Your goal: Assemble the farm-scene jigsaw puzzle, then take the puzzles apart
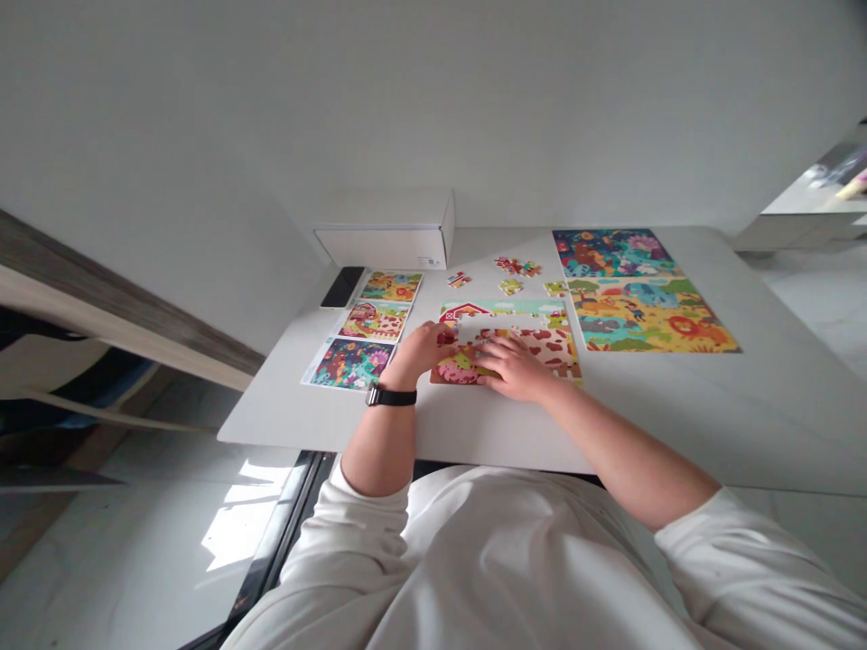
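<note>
A farm jigsaw puzzle [548, 343] lies partly assembled in front of me, with a pale gap in its upper middle. At its left side, my left hand [426, 348] has its thumb and fingers closed around a dark red puzzle piece [445, 334]; the fingers partly cover this piece. My right hand [515, 366] rests on the puzzle's lower middle, fingers spread and palm down, over the pink pig and brown-spotted cow area. Beyond the puzzle lie loose pieces: a striped one [459, 280], a red joined cluster [518, 267] and green ones [510, 287].
Two finished puzzles, a dark one [616, 253] and a safari one [650, 316], lie to the right. On the left are a picture sheet [372, 320] and a black phone [342, 287]. A white box [383, 239] stands against the wall on the white table [677, 406].
</note>
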Demonstrator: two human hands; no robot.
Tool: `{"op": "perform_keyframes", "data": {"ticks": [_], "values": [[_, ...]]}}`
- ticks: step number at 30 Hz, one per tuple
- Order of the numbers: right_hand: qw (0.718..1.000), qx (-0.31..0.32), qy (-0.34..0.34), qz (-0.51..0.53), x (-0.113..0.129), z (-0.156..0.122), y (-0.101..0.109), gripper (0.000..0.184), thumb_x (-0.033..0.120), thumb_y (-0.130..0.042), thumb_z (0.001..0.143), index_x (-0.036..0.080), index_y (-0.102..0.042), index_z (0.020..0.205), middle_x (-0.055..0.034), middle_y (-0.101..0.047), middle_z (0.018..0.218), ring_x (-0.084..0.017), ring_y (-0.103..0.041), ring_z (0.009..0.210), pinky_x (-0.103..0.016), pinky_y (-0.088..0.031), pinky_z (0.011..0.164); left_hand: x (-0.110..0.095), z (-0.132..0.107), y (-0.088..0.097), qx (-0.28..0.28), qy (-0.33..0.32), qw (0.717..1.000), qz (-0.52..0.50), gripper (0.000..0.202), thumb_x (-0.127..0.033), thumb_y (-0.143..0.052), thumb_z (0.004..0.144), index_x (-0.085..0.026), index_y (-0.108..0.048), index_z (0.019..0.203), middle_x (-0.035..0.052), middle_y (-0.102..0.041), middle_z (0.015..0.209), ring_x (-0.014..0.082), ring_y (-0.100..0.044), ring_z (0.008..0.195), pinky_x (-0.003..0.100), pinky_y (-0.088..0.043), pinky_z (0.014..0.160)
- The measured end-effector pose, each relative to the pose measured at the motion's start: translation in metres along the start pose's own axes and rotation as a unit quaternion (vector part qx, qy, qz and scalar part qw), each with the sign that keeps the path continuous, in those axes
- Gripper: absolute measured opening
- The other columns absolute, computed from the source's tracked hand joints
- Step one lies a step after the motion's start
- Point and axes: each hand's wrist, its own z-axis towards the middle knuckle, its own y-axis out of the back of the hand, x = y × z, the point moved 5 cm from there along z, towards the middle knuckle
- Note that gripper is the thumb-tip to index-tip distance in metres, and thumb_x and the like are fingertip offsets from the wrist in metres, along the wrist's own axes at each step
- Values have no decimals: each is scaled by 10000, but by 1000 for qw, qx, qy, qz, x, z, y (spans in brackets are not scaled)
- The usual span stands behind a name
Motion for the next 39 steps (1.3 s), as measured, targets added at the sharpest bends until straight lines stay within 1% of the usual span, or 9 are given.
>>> {"op": "perform_keyframes", "data": {"ticks": [10, 15, 19, 22, 24, 26, 29, 33, 39], "values": [[999, 22, -32, 4, 1, -1, 10, 390, 404, -690, 1043, 278, -746, 1408, -127, -655, 1549, -371, -497, 1519, -650, -334, 1275, 7, 0, -2, 27, -11, 1000, -6, 315, -355, -783, 863, -216, -788, 1145, 77, -752, 1060, 235, -713, 947, 338, -573, 898], [998, -7, -65, 10, -24, -3, 43, 376, 373, -751, 1002, 288, -768, 1368, -122, -679, 1515, -352, -563, 1451, -615, -370, 1251, 11, 11, -5, 60, -21, 998, -5, 290, -347, -772, 827, -218, -763, 1087, 48, -762, 1003, 209, -693, 890, 307, -544, 825], [997, -41, -72, -1, -50, -5, 71, 295, 331, -729, 1010, 277, -805, 1290, -116, -733, 1419, -325, -634, 1350, -550, -440, 1186, 16, 27, 0, 131, -45, 990, 6, 253, -397, -775, 797, -227, -746, 982, 15, -761, 890, 184, -675, 782, 268, -502, 712], [994, -76, -79, -3, -70, -10, 76, 235, 271, -696, 1017, 271, -824, 1214, -94, -777, 1303, -287, -685, 1229, -498, -486, 1135, 18, 40, 6, 166, -48, 985, -9, 220, -392, -741, 809, -239, -757, 967, 1, -773, 868, 176, -693, 771, 257, -511, 711], [990, -98, -99, -5, -83, -17, 72, 237, 226, -689, 1004, 266, -822, 1196, -84, -785, 1267, -280, -688, 1197, -482, -502, 1117, 17, 49, 10, 127, -37, 991, -6, 200, -393, -686, 867, -237, -759, 968, 9, -774, 868, 180, -695, 764, 273, -526, 727], [985, -116, -124, -13, -94, -24, 64, 249, 188, -680, 992, 258, -819, 1186, -78, -786, 1247, -285, -681, 1194, -481, -506, 1115, 15, 54, 14, 34, -33, 999, 4, 227, -394, -619, 939, -226, -753, 1012, 39, -768, 912, 201, -701, 796, 309, -549, 766], [980, -124, -150, -27, -103, -33, 55, 246, 177, -682, 981, 249, -817, 1175, -79, -783, 1232, -293, -673, 1177, -487, -508, 1110, 12, 52, 10, -75, -80, 994, 10, 264, -378, -581, 992, -219, -743, 1127, 94, -750, 1087, 254, -718, 1006, 393, -579, 944], [980, -106, -162, -42, -106, -38, 52, 272, 247, -721, 979, 270, -796, 1240, -94, -753, 1292, -307, -651, 1224, -520, -490, 1135, 15, 46, -1, -67, -146, 987, 30, 305, -402, -637, 990, -220, -731, 1217, 129, -718, 1245, 306, -686, 1186, 489, -556, 1094], [980, -50, -177, -73, -108, -45, 46, 399, 402, -765, 977, 277, -751, 1355, -131, -664, 1459, -360, -579, 1384, -614, -413, 1219, 17, 40, -4, -64, -152, 983, 75, 455, -424, -660, 1003, -216, -667, 1408, 149, -669, 1449, 333, -630, 1347, 530, -508, 1186]]}}
